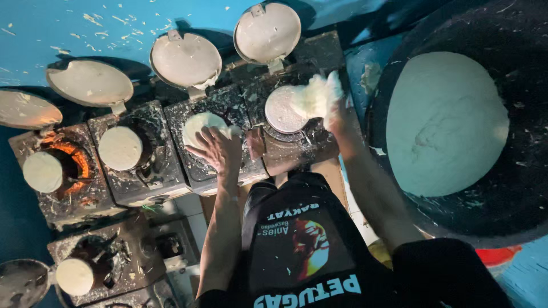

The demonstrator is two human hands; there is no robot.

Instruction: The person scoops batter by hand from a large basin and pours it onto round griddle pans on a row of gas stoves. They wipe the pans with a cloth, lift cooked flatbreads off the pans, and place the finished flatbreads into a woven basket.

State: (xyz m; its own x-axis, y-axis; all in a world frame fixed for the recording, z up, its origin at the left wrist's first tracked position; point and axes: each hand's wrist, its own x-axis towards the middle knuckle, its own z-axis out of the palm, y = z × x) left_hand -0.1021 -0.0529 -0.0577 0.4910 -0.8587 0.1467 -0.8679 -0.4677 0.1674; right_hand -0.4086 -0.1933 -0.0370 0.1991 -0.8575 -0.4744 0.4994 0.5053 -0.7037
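Under the left hand (pixel 220 149), which lies flat with open fingers, the dough disc (pixel 202 126) should be pressed evenly into its mould (pixel 214 145), while the right hand (pixel 334 111) beside it, closed on a dough lump (pixel 313 98), drops this centred on the next mould (pixel 284 111).

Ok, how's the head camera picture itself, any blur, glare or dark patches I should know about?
Head view: the right hand and the batter it holds are motion-blurred; the left hand is sharp. The big tub of batter is bright but not blown out. The lower left corner is dim, with an orange glow at the far-left burner.
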